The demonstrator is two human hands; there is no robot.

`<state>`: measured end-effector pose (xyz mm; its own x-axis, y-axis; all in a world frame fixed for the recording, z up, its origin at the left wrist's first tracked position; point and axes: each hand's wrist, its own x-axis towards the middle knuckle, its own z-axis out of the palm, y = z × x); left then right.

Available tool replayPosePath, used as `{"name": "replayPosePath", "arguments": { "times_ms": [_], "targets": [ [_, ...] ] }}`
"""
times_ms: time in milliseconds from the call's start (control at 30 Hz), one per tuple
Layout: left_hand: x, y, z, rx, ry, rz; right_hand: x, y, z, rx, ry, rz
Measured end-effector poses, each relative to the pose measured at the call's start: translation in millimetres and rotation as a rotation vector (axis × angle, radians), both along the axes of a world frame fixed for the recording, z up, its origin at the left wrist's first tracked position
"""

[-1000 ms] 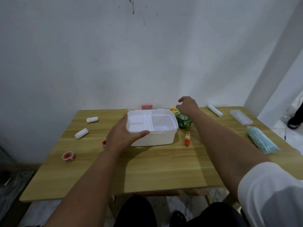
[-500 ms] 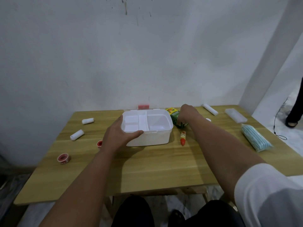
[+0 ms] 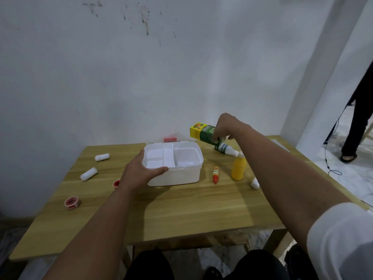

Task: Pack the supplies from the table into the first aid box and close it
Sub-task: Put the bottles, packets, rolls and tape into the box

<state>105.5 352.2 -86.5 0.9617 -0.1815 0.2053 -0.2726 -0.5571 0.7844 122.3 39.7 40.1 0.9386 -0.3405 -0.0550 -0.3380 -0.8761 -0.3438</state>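
The white first aid box (image 3: 181, 174) stands open in the middle of the wooden table (image 3: 181, 209), with a divided tray inside. My left hand (image 3: 139, 172) grips its front left corner, thumb over the rim. Above the table to the box's right, my right hand (image 3: 226, 126) holds a green and yellow carton (image 3: 203, 133) tilted in the air. A white and green bottle (image 3: 227, 150) shows just under that hand. An orange bottle (image 3: 238, 168), a small red-tipped tube (image 3: 215, 174) and a small white item (image 3: 255, 183) lie right of the box.
Two white gauze rolls (image 3: 102, 157) (image 3: 88, 174) and two red tape rolls (image 3: 72, 202) (image 3: 116, 183) lie left of the box. A red part (image 3: 170, 139) shows behind the box. A white wall backs the table. A person's legs (image 3: 355, 118) stand at far right.
My right hand closed on the green and yellow carton and lifted it off the table. The orange bottle now shows beside the box. My left hand stayed on the box.
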Motion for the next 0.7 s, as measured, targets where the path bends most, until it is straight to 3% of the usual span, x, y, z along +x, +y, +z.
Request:
{"name": "replayPosePath", "arguments": {
  "times_ms": [167,500,700],
  "targets": [
    [3.1,1.6,-0.4,-0.003,0.017,0.001,-5.5,7.6,15.7,0.021,0.099,0.166],
    [9.5,4.4,-6.3,0.000,0.047,0.010,1.0,56.5,10.7,-0.392,0.230,0.371],
    [14.4,4.7,-9.7,0.036,0.084,0.023,10.0,77.7,-3.1,-0.408,0.236,0.420]
  ]
}}
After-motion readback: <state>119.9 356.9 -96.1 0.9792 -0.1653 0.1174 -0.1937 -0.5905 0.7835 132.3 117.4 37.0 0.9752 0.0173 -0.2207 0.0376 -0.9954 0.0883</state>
